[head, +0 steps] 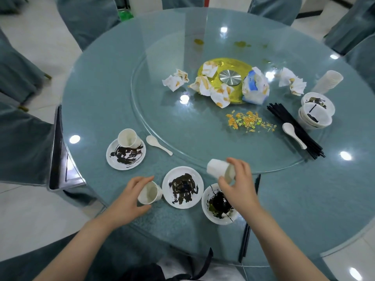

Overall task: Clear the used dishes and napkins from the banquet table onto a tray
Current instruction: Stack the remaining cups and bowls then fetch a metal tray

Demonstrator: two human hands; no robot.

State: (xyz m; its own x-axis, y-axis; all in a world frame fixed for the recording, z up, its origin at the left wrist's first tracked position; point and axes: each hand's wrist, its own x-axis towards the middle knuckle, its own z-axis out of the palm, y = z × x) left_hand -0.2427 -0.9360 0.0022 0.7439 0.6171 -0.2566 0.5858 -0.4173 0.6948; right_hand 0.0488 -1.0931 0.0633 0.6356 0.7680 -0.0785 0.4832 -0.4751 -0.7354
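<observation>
My left hand [129, 196] grips a white paper cup [150, 193] tilted on its side near the table's front edge. My right hand [238, 182] holds a second white cup [218, 169] tipped sideways above a sauce-smeared bowl [218, 205]. Between my hands lies a dirty white plate [182, 187]. Farther left, another smeared plate [125, 154] carries a cup [127, 138], with a white spoon [158, 144] beside it. Crumpled stained napkins [215, 90] lie around the yellow centre disc [235, 63] of the glass turntable.
At the right are stacked dirty bowls [315, 112], stacked cups [329, 81], black chopsticks [294, 128], a spoon [294, 134] and scattered food scraps [249, 121]. More chopsticks [246, 236] lie by my right arm. A metal tray [60, 159] stands at the left edge. Covered chairs [20, 142] ring the table.
</observation>
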